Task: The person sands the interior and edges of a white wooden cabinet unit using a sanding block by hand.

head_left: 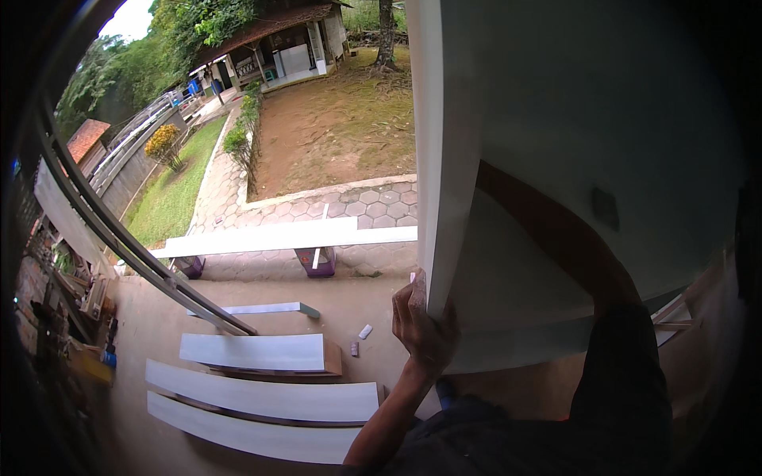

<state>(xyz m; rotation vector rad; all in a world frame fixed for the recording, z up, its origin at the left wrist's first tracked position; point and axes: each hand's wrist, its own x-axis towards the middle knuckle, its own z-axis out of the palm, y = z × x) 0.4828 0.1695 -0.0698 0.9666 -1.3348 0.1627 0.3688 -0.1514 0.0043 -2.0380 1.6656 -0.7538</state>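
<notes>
At the lower end of the large panel (548,111), the left hand (426,329) is clamped around its long pale edge (438,159), which runs upward from it, the face lying rightward, while the right hand, hidden, cannot be judged.

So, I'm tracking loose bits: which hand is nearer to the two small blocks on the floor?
Left. The left hand grips the panel's white edge near its lower end, right of the blocks in the picture. The right forearm is higher up, farther off; its hand is hidden.
</notes>
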